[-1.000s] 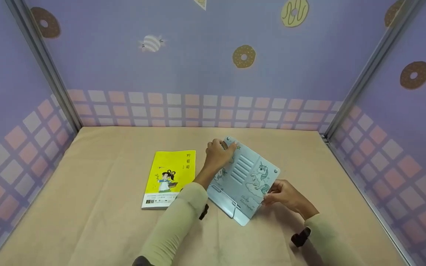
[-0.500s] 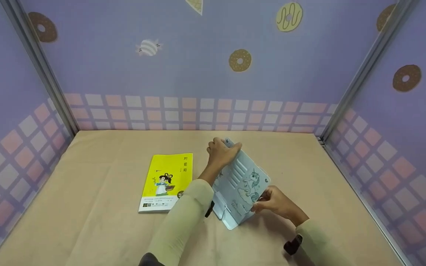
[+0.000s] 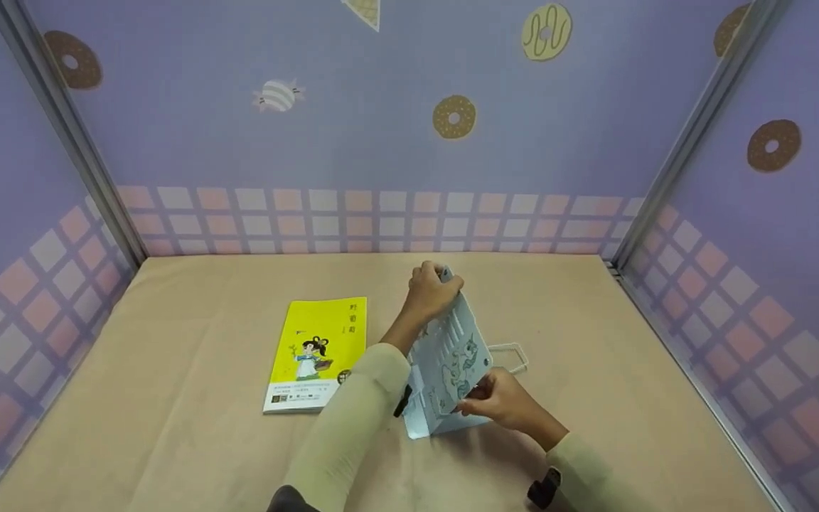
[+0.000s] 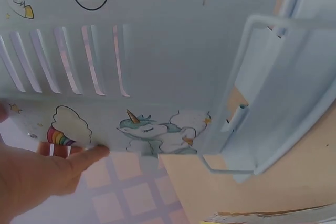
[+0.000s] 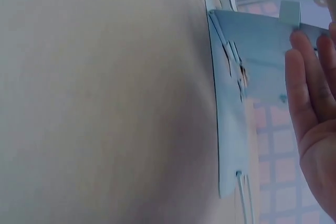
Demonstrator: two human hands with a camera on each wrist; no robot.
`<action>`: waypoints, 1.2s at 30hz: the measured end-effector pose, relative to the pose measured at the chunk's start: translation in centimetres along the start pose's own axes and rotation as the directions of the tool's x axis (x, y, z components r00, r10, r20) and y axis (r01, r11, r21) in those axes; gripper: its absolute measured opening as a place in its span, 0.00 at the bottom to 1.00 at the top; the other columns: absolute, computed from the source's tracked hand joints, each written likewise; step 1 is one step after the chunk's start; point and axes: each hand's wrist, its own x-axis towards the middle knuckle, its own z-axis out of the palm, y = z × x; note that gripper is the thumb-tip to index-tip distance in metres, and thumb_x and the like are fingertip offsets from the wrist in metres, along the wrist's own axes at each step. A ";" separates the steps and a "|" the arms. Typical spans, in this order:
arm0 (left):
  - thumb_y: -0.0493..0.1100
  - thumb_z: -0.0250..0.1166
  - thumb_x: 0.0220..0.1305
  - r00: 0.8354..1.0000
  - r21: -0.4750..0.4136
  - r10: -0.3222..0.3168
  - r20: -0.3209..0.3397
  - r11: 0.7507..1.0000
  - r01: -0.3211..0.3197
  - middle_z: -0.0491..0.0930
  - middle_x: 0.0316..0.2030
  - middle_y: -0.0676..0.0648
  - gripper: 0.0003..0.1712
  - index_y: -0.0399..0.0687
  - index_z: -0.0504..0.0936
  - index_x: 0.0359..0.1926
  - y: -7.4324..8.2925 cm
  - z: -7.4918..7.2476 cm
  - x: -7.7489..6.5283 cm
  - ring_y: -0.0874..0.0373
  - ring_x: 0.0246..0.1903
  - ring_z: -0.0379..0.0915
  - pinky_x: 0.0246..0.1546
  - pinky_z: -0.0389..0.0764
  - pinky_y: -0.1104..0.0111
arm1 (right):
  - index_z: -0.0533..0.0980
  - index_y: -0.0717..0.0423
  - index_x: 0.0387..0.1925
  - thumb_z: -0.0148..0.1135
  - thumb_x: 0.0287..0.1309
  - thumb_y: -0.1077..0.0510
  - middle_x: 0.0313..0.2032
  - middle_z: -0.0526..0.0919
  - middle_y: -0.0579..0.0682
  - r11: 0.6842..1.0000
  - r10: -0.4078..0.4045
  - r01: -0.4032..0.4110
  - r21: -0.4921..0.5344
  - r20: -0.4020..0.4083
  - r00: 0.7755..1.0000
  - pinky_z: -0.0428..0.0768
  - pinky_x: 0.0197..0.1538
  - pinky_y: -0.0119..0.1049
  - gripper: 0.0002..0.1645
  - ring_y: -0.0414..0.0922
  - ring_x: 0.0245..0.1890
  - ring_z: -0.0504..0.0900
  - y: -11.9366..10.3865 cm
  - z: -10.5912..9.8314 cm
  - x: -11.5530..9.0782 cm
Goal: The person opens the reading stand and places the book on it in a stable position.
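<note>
A light blue metal book stand (image 3: 456, 355) with unicorn prints stands tilted on the cloth, its printed panel turned toward the left. At its upper corner my left hand (image 3: 432, 293) grips the panel, thumb on the printed side. My right hand (image 3: 507, 404) pinches the lower right edge. In the left wrist view, the slotted panel (image 4: 163, 56) and a wire page holder (image 4: 239, 59) show beside the left hand (image 4: 39, 174). From the right wrist, the base plate (image 5: 228, 129) is seen edge-on, and the right hand's fingers (image 5: 296, 85) lie against the panel's back.
A yellow book (image 3: 324, 331) with a cartoon figure lies flat left of the stand, partly behind the left sleeve (image 3: 352, 419). Behind the stand a white wire loop (image 3: 522, 350) sticks out to the right. Patterned walls (image 3: 352, 142) enclose the cloth-covered table (image 3: 189, 341).
Both hands have turned the book stand so its printed face points further left. The right hand has moved left with it, and the wire loop behind has come into view.
</note>
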 end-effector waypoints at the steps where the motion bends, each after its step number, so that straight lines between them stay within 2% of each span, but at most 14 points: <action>1: 0.54 0.56 0.60 1.000 -0.001 0.017 0.010 1.000 -0.017 0.69 0.50 0.43 0.24 0.43 0.68 0.52 0.0 0.1 0.0 0.49 0.51 0.67 0.53 0.71 0.56 | 0.76 0.68 0.48 0.68 0.51 0.65 0.42 0.84 0.65 1.000 -0.008 0.008 -0.012 -0.006 1.000 0.83 0.38 0.33 0.20 0.41 0.35 0.86 -0.1 0.3 0.1; 10: 0.51 0.54 0.61 0.993 -0.007 0.111 0.035 0.994 -0.111 0.69 0.45 0.45 0.19 0.43 0.70 0.48 -0.2 0.4 0.3 0.53 0.46 0.66 0.49 0.71 0.60 | 0.77 0.72 0.46 0.67 0.52 0.66 0.41 0.84 0.66 0.996 -0.059 0.058 -0.067 -0.014 0.998 0.82 0.38 0.29 0.19 0.40 0.34 0.84 -2.9 1.5 -0.2; 12: 0.51 0.54 0.61 0.992 -0.007 0.124 0.036 0.992 -0.124 0.69 0.44 0.45 0.19 0.43 0.70 0.48 -0.4 0.4 0.3 0.54 0.45 0.66 0.49 0.71 0.60 | 0.78 0.71 0.46 0.66 0.53 0.66 0.41 0.84 0.66 0.996 -0.053 0.053 -0.071 0.001 0.999 0.82 0.39 0.30 0.19 0.43 0.36 0.86 -2.7 1.3 -0.2; 15: 0.51 0.54 0.60 0.991 -0.007 0.129 0.029 0.992 -0.128 0.70 0.44 0.46 0.20 0.43 0.71 0.49 -0.6 0.3 0.3 0.54 0.45 0.66 0.49 0.71 0.61 | 0.78 0.68 0.46 0.64 0.55 0.65 0.40 0.85 0.65 0.996 -0.023 0.023 -0.082 -0.001 1.000 0.84 0.40 0.37 0.16 0.53 0.37 0.86 -1.5 0.5 0.0; 17: 0.51 0.55 0.60 0.991 -0.011 0.129 0.023 0.992 -0.129 0.70 0.44 0.46 0.20 0.44 0.71 0.49 -0.8 0.2 0.3 0.54 0.45 0.66 0.50 0.71 0.60 | 0.79 0.66 0.43 0.62 0.58 0.64 0.38 0.85 0.64 0.994 0.009 -0.014 -0.110 -0.048 0.999 0.84 0.39 0.42 0.12 0.58 0.36 0.85 -0.7 -0.2 0.1; 19: 0.51 0.55 0.60 0.990 -0.021 0.140 0.019 0.990 -0.140 0.70 0.44 0.46 0.20 0.43 0.71 0.48 -0.9 0.1 0.3 0.54 0.45 0.66 0.49 0.71 0.61 | 0.78 0.64 0.40 0.61 0.59 0.62 0.36 0.85 0.62 0.989 0.064 -0.081 -0.124 -0.137 0.989 0.83 0.38 0.43 0.09 0.58 0.36 0.85 0.1 -1.0 0.2; 21: 0.50 0.55 0.60 0.988 -0.034 0.153 0.018 0.988 -0.152 0.70 0.44 0.46 0.19 0.43 0.71 0.47 -1.0 -0.1 0.3 0.54 0.45 0.66 0.48 0.71 0.61 | 0.77 0.63 0.36 0.61 0.59 0.61 0.34 0.85 0.60 0.981 0.134 -0.164 -0.103 -0.246 0.960 0.84 0.37 0.42 0.07 0.54 0.34 0.85 0.5 -1.7 0.2; 22: 0.50 0.56 0.60 0.987 -0.038 0.159 0.018 0.987 -0.158 0.70 0.44 0.46 0.19 0.43 0.71 0.47 -1.0 -0.1 0.4 0.54 0.45 0.66 0.48 0.71 0.61 | 0.77 0.63 0.35 0.61 0.59 0.61 0.33 0.84 0.59 0.976 0.174 -0.206 -0.076 -0.301 0.937 0.84 0.37 0.40 0.07 0.51 0.34 0.85 0.8 -2.0 0.2; 24: 0.50 0.56 0.61 0.986 -0.044 0.167 0.018 0.985 -0.166 0.70 0.44 0.46 0.19 0.43 0.71 0.47 -1.1 -0.2 0.4 0.55 0.45 0.66 0.48 0.71 0.62 | 0.77 0.63 0.35 0.61 0.58 0.61 0.33 0.84 0.56 0.959 0.260 -0.282 0.002 -0.395 0.881 0.83 0.37 0.38 0.07 0.48 0.34 0.85 1.2 -2.6 0.1; 27: 0.50 0.56 0.60 0.986 -0.054 0.168 0.015 0.984 -0.167 0.70 0.43 0.46 0.19 0.43 0.71 0.47 -1.2 -0.3 0.4 0.55 0.44 0.65 0.48 0.70 0.62 | 0.77 0.62 0.36 0.60 0.59 0.61 0.32 0.82 0.53 0.927 0.362 -0.360 0.101 -0.486 0.796 0.82 0.38 0.37 0.07 0.45 0.33 0.84 1.7 -3.6 -0.2; 29: 0.51 0.56 0.60 0.985 -0.059 0.171 0.013 0.984 -0.170 0.70 0.43 0.47 0.19 0.43 0.71 0.46 -1.2 -0.3 0.4 0.55 0.44 0.65 0.48 0.70 0.62 | 0.76 0.61 0.38 0.58 0.61 0.60 0.34 0.82 0.53 0.902 0.416 -0.410 0.132 -0.518 0.747 0.81 0.39 0.36 0.08 0.45 0.34 0.83 2.1 -4.2 -0.5; 31: 0.50 0.56 0.60 0.984 -0.066 0.175 0.013 0.983 -0.174 0.70 0.43 0.46 0.19 0.43 0.71 0.46 -1.3 -0.3 0.4 0.55 0.44 0.66 0.47 0.71 0.62 | 0.75 0.61 0.43 0.57 0.62 0.59 0.36 0.82 0.54 0.876 0.465 -0.455 0.161 -0.531 0.708 0.81 0.39 0.37 0.11 0.45 0.34 0.84 2.4 -4.7 -0.8; 33: 0.50 0.56 0.60 0.983 -0.071 0.181 0.012 0.981 -0.180 0.70 0.42 0.47 0.19 0.43 0.71 0.46 -1.3 -0.3 0.4 0.56 0.43 0.66 0.46 0.71 0.63 | 0.73 0.62 0.48 0.56 0.61 0.58 0.38 0.82 0.55 0.850 0.508 -0.494 0.183 -0.531 0.678 0.82 0.38 0.37 0.16 0.45 0.34 0.84 2.6 -5.1 -1.2; 36: 0.49 0.56 0.59 0.979 -0.083 0.204 0.006 0.976 -0.202 0.70 0.38 0.48 0.16 0.42 0.72 0.43 -1.4 -0.3 0.5 0.57 0.39 0.67 0.42 0.71 0.65 | 0.67 0.65 0.55 0.56 0.59 0.59 0.38 0.82 0.57 0.823 0.554 -0.520 0.227 -0.520 0.650 0.83 0.37 0.37 0.23 0.45 0.32 0.85 2.8 -5.3 -1.6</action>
